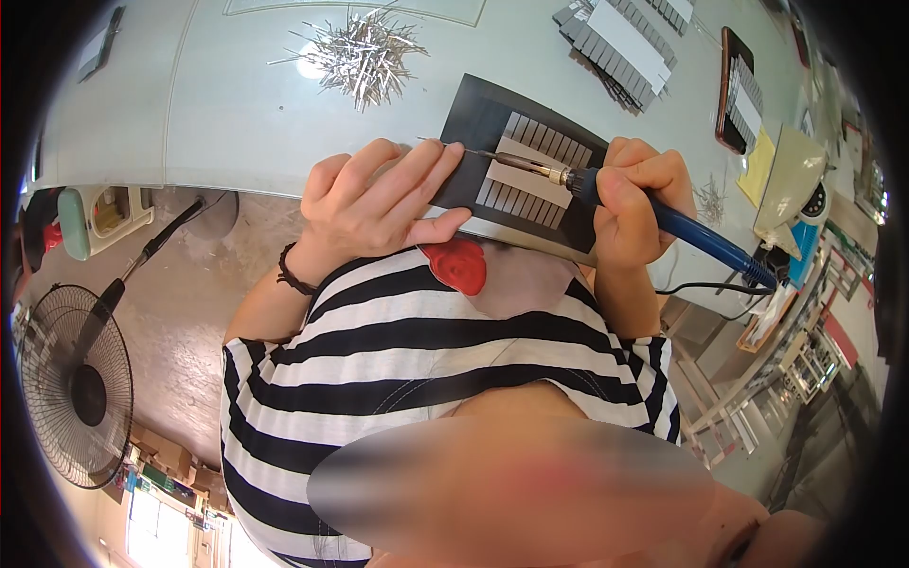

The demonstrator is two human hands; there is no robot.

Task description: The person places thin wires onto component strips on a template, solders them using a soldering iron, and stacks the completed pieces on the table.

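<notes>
My right hand (639,194) is wrapped around the blue handle of a soldering iron (701,232). Its metal barrel points left, and the tip reaches close to my left fingertips. My left hand (379,194) rests over the left part of a dark flat board (469,106), thumb apart from the fingers near the front edge. Under its index and middle fingertips a thin metal strip (423,139) sticks out; the rest of it is hidden. On the board lies a pale card with rows of small grey plates (516,201), partly behind the iron.
A heap of thin metal pins (365,57) lies at the back left of the table. More grey plate rows (620,47) lie at the back right, near a phone (734,90). The iron's black cord (710,287) runs off right. A fan (80,383) stands at left.
</notes>
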